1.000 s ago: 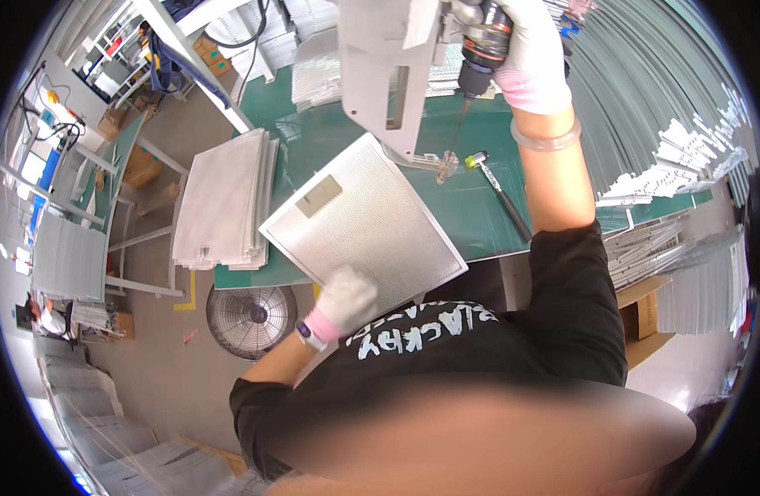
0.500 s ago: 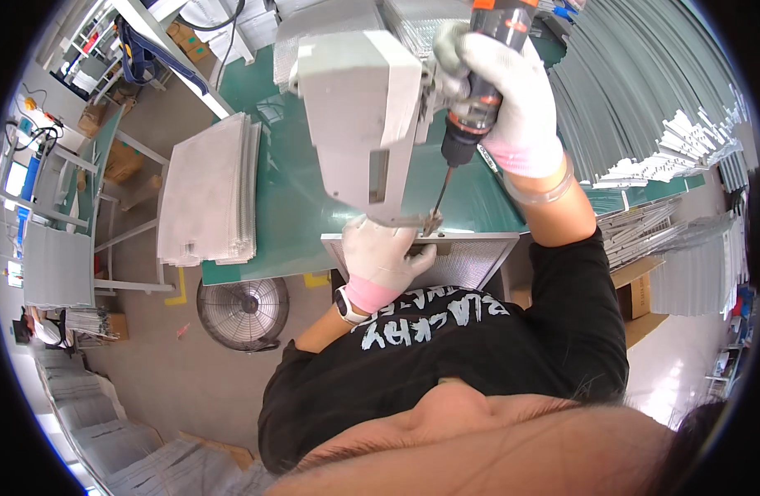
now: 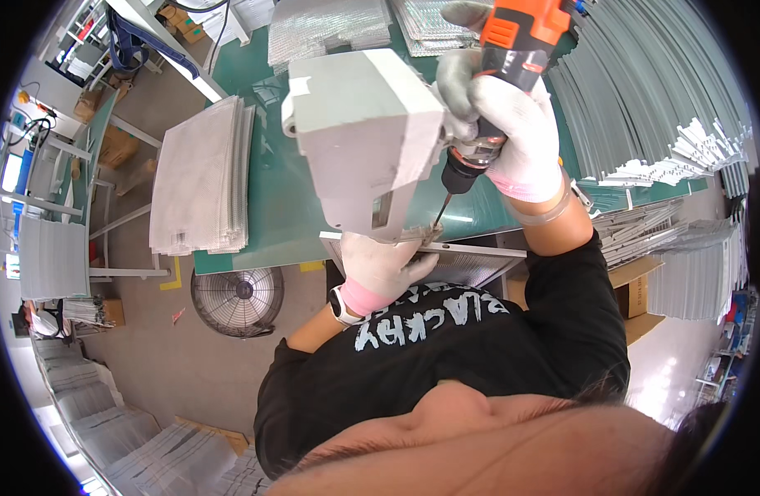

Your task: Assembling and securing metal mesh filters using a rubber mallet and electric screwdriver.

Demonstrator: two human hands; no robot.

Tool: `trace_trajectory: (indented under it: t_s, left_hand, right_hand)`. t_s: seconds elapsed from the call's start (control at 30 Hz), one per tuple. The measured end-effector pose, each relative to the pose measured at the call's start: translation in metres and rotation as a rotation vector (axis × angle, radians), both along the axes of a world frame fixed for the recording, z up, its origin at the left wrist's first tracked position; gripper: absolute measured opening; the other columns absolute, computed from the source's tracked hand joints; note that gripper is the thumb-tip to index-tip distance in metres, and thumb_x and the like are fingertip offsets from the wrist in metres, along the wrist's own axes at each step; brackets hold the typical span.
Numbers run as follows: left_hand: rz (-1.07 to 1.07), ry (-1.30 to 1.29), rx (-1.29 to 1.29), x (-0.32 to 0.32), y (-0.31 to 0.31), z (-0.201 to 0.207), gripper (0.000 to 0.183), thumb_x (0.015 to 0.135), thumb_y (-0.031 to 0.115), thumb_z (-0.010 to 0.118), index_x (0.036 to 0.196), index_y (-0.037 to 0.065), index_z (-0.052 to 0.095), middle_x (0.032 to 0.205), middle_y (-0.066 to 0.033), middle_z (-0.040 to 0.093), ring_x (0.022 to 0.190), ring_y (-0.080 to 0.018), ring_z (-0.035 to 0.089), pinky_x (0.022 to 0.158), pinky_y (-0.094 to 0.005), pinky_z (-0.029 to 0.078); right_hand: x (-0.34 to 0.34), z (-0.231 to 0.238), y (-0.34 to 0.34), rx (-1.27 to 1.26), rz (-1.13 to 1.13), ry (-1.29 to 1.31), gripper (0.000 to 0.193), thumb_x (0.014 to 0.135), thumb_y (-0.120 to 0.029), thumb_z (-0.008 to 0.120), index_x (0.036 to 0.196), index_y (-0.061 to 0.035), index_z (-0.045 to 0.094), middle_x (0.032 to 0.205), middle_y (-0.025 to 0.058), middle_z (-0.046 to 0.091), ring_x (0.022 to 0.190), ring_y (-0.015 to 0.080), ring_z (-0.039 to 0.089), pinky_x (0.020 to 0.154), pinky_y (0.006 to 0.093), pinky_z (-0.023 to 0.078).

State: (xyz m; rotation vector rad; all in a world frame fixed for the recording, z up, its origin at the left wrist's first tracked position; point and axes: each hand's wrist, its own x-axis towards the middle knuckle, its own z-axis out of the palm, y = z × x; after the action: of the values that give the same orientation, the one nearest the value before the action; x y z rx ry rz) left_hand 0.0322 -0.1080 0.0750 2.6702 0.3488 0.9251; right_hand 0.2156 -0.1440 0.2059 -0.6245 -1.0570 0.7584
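Observation:
My right hand (image 3: 512,136), in a white glove, is closed round an orange and black power screwdriver (image 3: 525,33). Its long bit points down at the near end of a pale grey machine head (image 3: 372,124), just above a framed mesh panel (image 3: 471,264). Whether the bit touches a screw is too small to tell. My left hand (image 3: 376,269), also gloved, grips the panel's frame at its far edge, beneath the machine head, which hides some fingertips. The panel lies between the table edge and my body.
A stack of pale mesh sheets (image 3: 202,178) lies on the left of the green table (image 3: 285,211). More silvery sheets (image 3: 326,33) are at the back. Many grey strips (image 3: 653,91) cover the right side. A floor fan (image 3: 238,302) stands below the table's left edge.
The view has shifted slightly, so the machine head looks larger. The screwdriver has come lower in the picture, showing more orange body. The panel sits at a slightly different tilt; both hands keep their holds.

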Motion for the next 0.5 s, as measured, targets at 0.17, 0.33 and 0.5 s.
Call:
trace_trajectory:
  t_s: [0.17,0.33,0.5]
  left_hand:
    - [-0.013,-0.062,-0.126,-0.003,-0.006,-0.025,0.032,0.068,0.024,0.080,0.099,0.015,0.076,0.073,0.0019,0.064,0.064,-0.0169,0.061,0.055,-0.0343,0.042]
    - [-0.114,-0.094,-0.100,-0.004,-0.011,-0.025,0.039,0.073,0.025,0.080,0.110,0.016,0.074,0.068,0.0001,0.051,0.060,-0.0172,0.052,0.052,-0.0335,0.041]
    - [-0.128,0.098,-0.109,-0.010,-0.006,-0.053,0.041,0.084,0.033,0.073,0.121,0.017,0.066,0.092,-0.0036,0.064,0.086,-0.0212,0.062,0.072,-0.0352,0.050]
  right_hand:
    - [0.004,-0.013,-0.005,0.024,0.131,0.033,0.055,0.088,-0.013,0.065,0.135,-0.0003,0.038,0.075,0.0044,0.054,0.063,0.0099,0.051,0.056,0.0253,0.043]
    - [-0.005,-0.038,-0.011,-0.067,0.211,0.186,0.053,0.081,-0.008,0.068,0.125,0.0000,0.040,0.071,0.0036,0.052,0.056,0.0100,0.048,0.048,0.0244,0.036]
    - [0.001,-0.057,-0.009,-0.080,0.263,0.269,0.056,0.075,-0.013,0.072,0.120,0.0009,0.044,0.073,0.0025,0.053,0.059,0.0090,0.050,0.053,0.0237,0.040]
